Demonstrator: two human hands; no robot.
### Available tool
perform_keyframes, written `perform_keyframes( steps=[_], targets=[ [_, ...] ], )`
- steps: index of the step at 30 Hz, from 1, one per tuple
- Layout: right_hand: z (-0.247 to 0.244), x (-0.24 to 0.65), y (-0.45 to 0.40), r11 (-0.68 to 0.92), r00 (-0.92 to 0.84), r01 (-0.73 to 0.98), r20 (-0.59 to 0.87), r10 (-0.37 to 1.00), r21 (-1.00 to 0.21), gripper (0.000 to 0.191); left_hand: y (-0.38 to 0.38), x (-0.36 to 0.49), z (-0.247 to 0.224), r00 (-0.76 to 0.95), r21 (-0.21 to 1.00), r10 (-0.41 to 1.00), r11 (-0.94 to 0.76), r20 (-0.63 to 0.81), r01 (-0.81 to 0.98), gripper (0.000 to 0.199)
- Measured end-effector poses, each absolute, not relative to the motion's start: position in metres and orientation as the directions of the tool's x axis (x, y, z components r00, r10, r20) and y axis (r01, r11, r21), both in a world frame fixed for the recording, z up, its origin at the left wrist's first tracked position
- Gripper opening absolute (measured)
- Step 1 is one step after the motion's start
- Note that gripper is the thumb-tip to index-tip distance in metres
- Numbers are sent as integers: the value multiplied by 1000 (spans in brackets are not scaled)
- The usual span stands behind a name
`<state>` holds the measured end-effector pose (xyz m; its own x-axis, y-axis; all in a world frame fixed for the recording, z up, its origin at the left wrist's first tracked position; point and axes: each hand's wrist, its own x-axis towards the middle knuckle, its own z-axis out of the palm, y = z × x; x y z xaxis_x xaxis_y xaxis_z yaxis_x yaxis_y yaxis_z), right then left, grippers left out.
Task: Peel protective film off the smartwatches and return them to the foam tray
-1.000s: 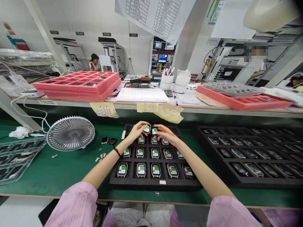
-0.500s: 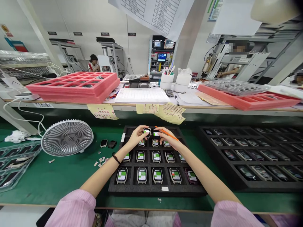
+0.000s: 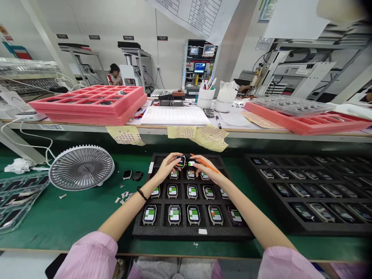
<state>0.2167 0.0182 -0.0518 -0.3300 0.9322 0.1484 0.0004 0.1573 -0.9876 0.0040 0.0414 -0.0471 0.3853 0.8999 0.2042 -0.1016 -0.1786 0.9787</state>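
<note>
You face a green workbench (image 3: 81,217), a raised shelf (image 3: 157,130) above it and, beyond, a pale wall (image 3: 171,58) and grey pillar (image 3: 236,42).

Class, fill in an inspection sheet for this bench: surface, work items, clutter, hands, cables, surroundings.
Surface: green bench, bearing black trays.
Work items: watches, several screens lit.
Clutter: small pale scraps near the fan.
Hands: left hand grips a watch; right hand holds an orange stick, fingers at another watch.
Cables: white cables hang at left.
Surroundings: shelf with pink trays; a person beyond.
</note>
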Motion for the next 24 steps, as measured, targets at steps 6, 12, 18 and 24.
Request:
perform_keyframes(
  steps=[6,12,18,24],
  targets=[
    [-54,217,20,157,-298,21,144,943,-987,28,42,5,-49,383,976,898,-198,216,-87,39],
    [-52,214,20,159,-272,11,150,951,-987,29,41,4,-47,390,977,896,-180,210,-114,41],
    [-51,214,20,140,-250,-20,141,958,-990,27,48,4,-54,397,980,896,-165,196,-111,45],
    [-54,216,21,147,-262,-28,150,954,-989,30,45,3,-51,417,976,884,-172,211,-131,46]
  ],
)
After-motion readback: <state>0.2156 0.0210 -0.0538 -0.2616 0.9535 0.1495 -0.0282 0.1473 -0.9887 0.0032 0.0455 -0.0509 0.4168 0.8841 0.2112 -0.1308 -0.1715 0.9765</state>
